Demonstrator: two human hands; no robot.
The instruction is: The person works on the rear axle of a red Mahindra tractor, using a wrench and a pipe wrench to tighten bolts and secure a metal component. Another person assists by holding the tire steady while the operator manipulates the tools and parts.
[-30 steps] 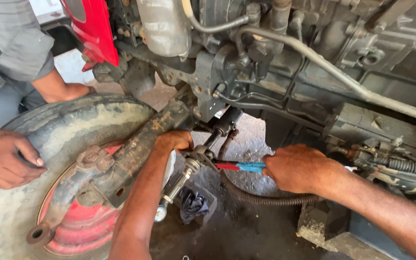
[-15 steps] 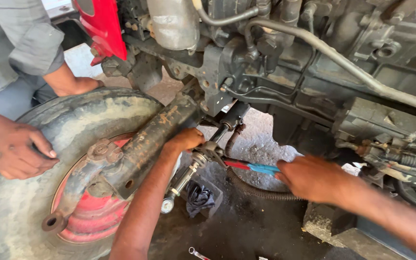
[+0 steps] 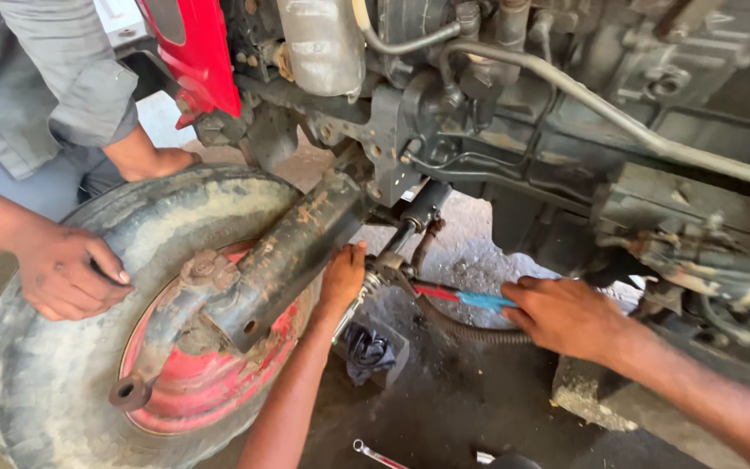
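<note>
- Right hand (image 3: 566, 314) gripped the red-and-blue tool (image 3: 462, 298) low under the engine (image 3: 566, 113).
- Left hand (image 3: 342, 280) pressed on the greasy joint (image 3: 384, 265), fingers closed.
- Oily concrete floor (image 3: 453, 399) below, muddy tyre (image 3: 62, 347) alongside.

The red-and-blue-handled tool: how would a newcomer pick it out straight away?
Start at the big muddy tyre with its red wheel rim. Look right, under the engine, to the right hand. It grips a slim tool with a red-and-blue handle, the only brightly coloured item among grey, greasy metal parts.

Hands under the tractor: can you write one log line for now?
left hand: on steering joint | right hand: grips red-blue tool | co-worker's hand: on tyre
</note>
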